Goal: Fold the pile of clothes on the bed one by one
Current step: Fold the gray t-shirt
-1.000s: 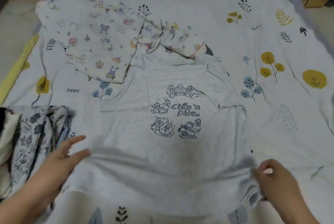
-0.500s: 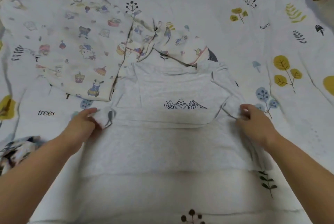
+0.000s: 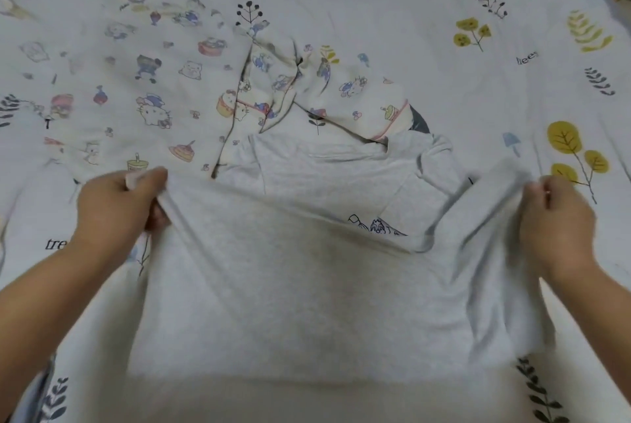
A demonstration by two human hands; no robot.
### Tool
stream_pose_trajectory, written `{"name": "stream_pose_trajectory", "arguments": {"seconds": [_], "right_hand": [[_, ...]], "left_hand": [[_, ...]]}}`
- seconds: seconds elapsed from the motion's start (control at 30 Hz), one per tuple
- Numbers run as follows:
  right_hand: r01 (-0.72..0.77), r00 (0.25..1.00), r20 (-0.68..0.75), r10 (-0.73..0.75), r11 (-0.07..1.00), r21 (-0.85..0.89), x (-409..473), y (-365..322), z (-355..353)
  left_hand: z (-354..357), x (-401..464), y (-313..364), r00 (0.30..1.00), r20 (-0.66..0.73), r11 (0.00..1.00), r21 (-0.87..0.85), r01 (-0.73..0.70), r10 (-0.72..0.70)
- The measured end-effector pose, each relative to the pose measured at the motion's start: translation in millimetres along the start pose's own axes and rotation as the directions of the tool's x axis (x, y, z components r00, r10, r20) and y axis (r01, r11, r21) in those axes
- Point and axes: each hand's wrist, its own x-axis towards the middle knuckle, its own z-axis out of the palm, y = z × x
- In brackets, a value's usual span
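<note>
Both hands up off the bed w/ the grey t-shirt (image 3: 307, 286): left hand (image 3: 119, 207) has its fingers curled tight round the hem corner on its side, right hand (image 3: 556, 218) pinches the other corner, cloth bunched in the grip. Shirt's lower half is folded up over the top half, covering most of the cartoon print (image 3: 375, 228), collar end lying flat on the leaf-print bedsheet (image 3: 512, 88). Just beyond the collar, touching it, a cartoon-print pyjama top (image 3: 153, 98) lies spread out.
</note>
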Motion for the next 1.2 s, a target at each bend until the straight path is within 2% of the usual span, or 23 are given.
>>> {"name": "stream_pose_trajectory", "arguments": {"seconds": [0.13, 0.27, 0.3, 0.37, 0.43, 0.47, 0.5, 0.53, 0.57, 0.63, 0.67, 0.73, 0.77, 0.87, 0.9, 0.97, 1.03, 1.07, 1.13, 1.2], "right_hand": [[-0.107, 0.984, -0.131, 0.122, 0.988, 0.115, 49, -13, 9], [-0.230, 0.966, -0.089, 0.241, 0.966, 0.117, 73, -11, 26], [-0.267, 0.961, -0.050, 0.272, 0.960, 0.078, 74, -10, 30], [-0.275, 0.961, 0.005, 0.276, 0.959, -0.066, 66, -11, 38], [-0.127, 0.991, 0.010, 0.131, 0.972, -0.200, 44, -16, 44], [-0.006, 0.999, 0.030, 0.013, 0.973, -0.232, 28, -18, 49], [0.122, 0.991, 0.084, -0.104, 0.961, -0.250, 12, -19, 55], [0.238, 0.965, 0.178, -0.194, 0.930, -0.278, -2, -18, 61], [0.337, 0.924, 0.298, -0.241, 0.882, -0.329, -12, -14, 67], [0.443, 0.843, 0.509, -0.176, 0.765, -0.468, -19, -1, 77], [0.450, 0.819, 0.563, -0.110, 0.732, -0.511, -15, 5, 78], [0.424, 0.797, 0.603, -0.037, 0.744, -0.515, -8, 5, 75], [0.416, 0.798, 0.601, -0.049, 0.766, -0.490, -7, 2, 71], [0.438, 0.803, 0.572, -0.167, 0.816, -0.377, -21, -6, 58], [0.483, 0.783, 0.579, -0.228, 0.809, -0.335, -30, -4, 54], [0.614, 0.710, 0.604, -0.362, 0.739, -0.278, -56, 6, 46], [0.732, 0.622, 0.645, -0.444, 0.623, -0.276, -81, 23, 41], [0.767, 0.590, 0.658, -0.467, 0.579, -0.276, -90, 32, 40], [0.773, 0.581, 0.668, -0.464, 0.571, -0.276, -99, 44, 39], [0.729, 0.638, 0.644, -0.423, 0.600, -0.329, -101, 46, 43]], "left_hand": [[15, 39, 27, 0.999, -0.033, 0.996, -0.088, 0.023, -0.026], [32, 73, 19, 0.979, -0.060, 0.974, -0.134, 0.184, -0.193], [36, 76, 17, 0.978, -0.079, 0.981, -0.039, 0.189, -0.192], [45, 74, 14, 0.989, -0.113, 0.948, 0.294, 0.120, -0.091], [55, 53, 15, 0.982, -0.040, 0.838, 0.529, -0.134, 0.183], [61, 39, 13, 0.935, 0.050, 0.762, 0.564, -0.317, 0.352], [68, 25, 6, 0.858, 0.188, 0.656, 0.574, -0.491, 0.478], [75, 11, -3, 0.778, 0.330, 0.537, 0.578, -0.615, 0.535], [80, 3, -16, 0.714, 0.464, 0.434, 0.575, -0.693, 0.525], [86, 0, -36, 0.659, 0.648, 0.313, 0.580, -0.752, 0.381], [86, 2, -43, 0.667, 0.686, 0.295, 0.599, -0.744, 0.291], [86, 9, -52, 0.696, 0.699, 0.275, 0.645, -0.713, 0.164], [85, 9, -52, 0.705, 0.692, 0.280, 0.654, -0.702, 0.152], [79, -10, -39, 0.716, 0.652, 0.385, 0.612, -0.691, 0.250], [74, -23, -37, 0.695, 0.654, 0.407, 0.572, -0.712, 0.297], [64, -51, -48, 0.591, 0.701, 0.346, 0.481, -0.805, 0.400], [48, -78, -67, 0.459, 0.784, 0.261, 0.380, -0.887, 0.417], [40, -86, -78, 0.421, 0.813, 0.237, 0.352, -0.905, 0.402], [27, -93, -96, 0.408, 0.832, 0.202, 0.356, -0.913, 0.376], [24, -90, -103, 0.426, 0.815, 0.183, 0.384, -0.905, 0.393]]}}
